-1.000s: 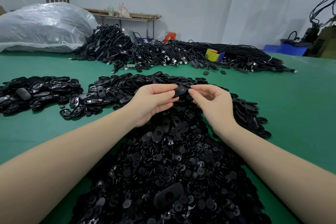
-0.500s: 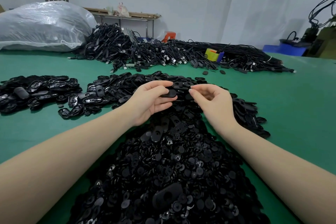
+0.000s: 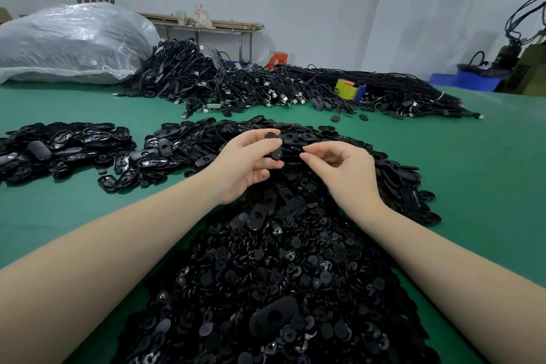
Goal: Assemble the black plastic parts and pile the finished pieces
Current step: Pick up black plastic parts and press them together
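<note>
Black plastic part [image 3: 273, 145] sat mid-frame, pinched in left hand [image 3: 246, 165] above the heap of round black pieces [image 3: 280, 275]. Right hand [image 3: 339, 168] just beside it, fingers loosely curled, thumb and forefinger nearly together, nothing visible between. Shell pile [image 3: 59, 148] lay at left on the green table [image 3: 487, 171]

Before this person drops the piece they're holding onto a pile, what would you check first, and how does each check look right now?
1. Left hand grips the black piece: ok.
2. The piece's two parts are fully snapped together: cannot tell, the fingers cover the joint.
3. Right hand is free of the piece: ok, fingers loosely curled, apart from it, holding nothing.
4. A pile of oval pieces lies to the left on the green table: ok.
5. That pile holds the finished pieces: cannot tell.
6. Heap of small round parts within reach for the next one: ok.
</note>
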Motion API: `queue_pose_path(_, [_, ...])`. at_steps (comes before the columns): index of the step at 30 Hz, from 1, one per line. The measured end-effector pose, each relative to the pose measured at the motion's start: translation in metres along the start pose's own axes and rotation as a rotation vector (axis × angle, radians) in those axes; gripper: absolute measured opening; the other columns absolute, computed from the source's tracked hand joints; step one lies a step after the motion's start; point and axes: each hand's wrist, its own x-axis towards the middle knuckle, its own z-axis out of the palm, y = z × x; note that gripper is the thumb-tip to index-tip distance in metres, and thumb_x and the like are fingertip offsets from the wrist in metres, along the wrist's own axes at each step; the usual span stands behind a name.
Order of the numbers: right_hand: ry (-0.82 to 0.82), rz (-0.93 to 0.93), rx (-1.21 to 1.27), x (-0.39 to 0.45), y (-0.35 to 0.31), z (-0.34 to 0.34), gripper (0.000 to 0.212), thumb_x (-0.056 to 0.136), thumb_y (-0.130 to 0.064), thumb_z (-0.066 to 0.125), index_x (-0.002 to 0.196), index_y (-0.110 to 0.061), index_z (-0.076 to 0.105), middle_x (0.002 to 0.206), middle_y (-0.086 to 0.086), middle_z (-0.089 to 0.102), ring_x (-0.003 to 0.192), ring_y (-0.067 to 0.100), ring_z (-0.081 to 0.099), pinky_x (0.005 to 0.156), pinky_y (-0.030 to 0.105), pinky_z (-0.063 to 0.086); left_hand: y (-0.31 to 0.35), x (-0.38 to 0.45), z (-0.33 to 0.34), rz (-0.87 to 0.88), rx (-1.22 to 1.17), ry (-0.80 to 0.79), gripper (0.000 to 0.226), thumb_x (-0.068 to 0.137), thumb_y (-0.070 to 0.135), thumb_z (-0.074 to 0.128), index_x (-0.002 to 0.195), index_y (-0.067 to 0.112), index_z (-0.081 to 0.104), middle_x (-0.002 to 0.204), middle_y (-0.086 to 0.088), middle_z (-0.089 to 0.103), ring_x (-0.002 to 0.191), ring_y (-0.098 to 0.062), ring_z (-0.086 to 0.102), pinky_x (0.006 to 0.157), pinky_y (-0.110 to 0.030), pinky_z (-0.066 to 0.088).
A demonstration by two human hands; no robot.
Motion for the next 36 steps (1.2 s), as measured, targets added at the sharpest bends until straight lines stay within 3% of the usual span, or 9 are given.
queue_pose_path(7, [0.010, 0.014, 0.014, 0.0001, 0.0002, 0.0016, 0.007, 0.084, -0.023, 0.077, 0.083, -0.029, 0.073, 0.080, -0.014, 0.072, 0.075, 0.001, 0.066, 0.071, 0.012, 0.049, -0.0052, 0.0029, -0.0022, 0.031, 0.084, -0.019, 0.008, 0.077, 0.022, 0.079, 0.085, 0.023, 0.077, 0.074, 0.009, 0.070, 0.063, -0.003, 0.062, 0.055, -0.015, 0.050])
queue_pose_path(11, [0.021, -0.002, 0.002, 0.0002, 0.0000, 0.0013, 0.007, 0.084, -0.023, 0.076, 0.083, -0.030, 0.072, 0.079, -0.015, 0.071, 0.074, 0.001, 0.065, 0.070, 0.013, 0.050, -0.0044, 0.0015, -0.0016, 0.048, 0.065, -0.044, 0.028, 0.067, 0.030, 0.078, 0.093, 0.019, 0.075, 0.086, 0.003, 0.076, 0.079, -0.012, 0.075, 0.059, -0.016, 0.055])
queue_pose_path(15, [0.027, 0.014, 0.009, 0.0008, 0.0013, 0.0014, 0.011, 0.085, -0.022, 0.075, 0.086, -0.033, 0.072, 0.079, -0.014, 0.071, 0.076, 0.001, 0.066, 0.073, 0.013, 0.051, -0.0041, 0.0012, -0.0015, 0.058, 0.025, -0.025, 0.030, 0.069, 0.021, 0.078, 0.098, 0.015, 0.074, 0.091, -0.002, 0.078, 0.082, -0.013, 0.075, 0.059, -0.015, 0.055])
queue_pose_path(19, [0.026, 0.022, 0.013, 0.0011, 0.0021, 0.0016, 0.014, 0.086, -0.020, 0.074, 0.091, -0.034, 0.073, 0.077, -0.017, 0.070, 0.073, -0.002, 0.065, 0.069, 0.007, 0.046, -0.0046, 0.0019, -0.0015, 0.051, 0.011, -0.027, 0.018, 0.084, 0.008, 0.072, 0.101, 0.014, 0.074, 0.094, -0.003, 0.078, 0.084, -0.010, 0.075, 0.061, -0.014, 0.055])
queue_pose_path(29, [-0.010, 0.010, 0.011, 0.0005, 0.0015, 0.0021, 0.018, 0.086, -0.018, 0.074, 0.082, -0.035, 0.070, 0.082, -0.016, 0.072, 0.080, 0.000, 0.068, 0.077, 0.014, 0.052, -0.0054, 0.0010, -0.0001, 0.066, 0.052, -0.030, 0.024, 0.093, 0.000, 0.062, 0.103, 0.020, 0.072, 0.095, 0.000, 0.078, 0.089, -0.012, 0.075, 0.062, -0.016, 0.056])
queue_pose_path(36, [0.002, -0.141, -0.129, -0.0018, -0.0027, 0.0017, 0.016, 0.087, -0.019, 0.071, 0.085, -0.034, 0.070, 0.077, -0.018, 0.065, 0.071, 0.002, 0.057, 0.065, 0.010, 0.043, -0.0073, 0.0010, 0.0031, 0.083, 0.147, -0.039, 0.024, 0.091, -0.004, 0.063, 0.095, 0.016, 0.074, 0.095, 0.001, 0.078, 0.094, -0.010, 0.073, 0.066, -0.016, 0.056])
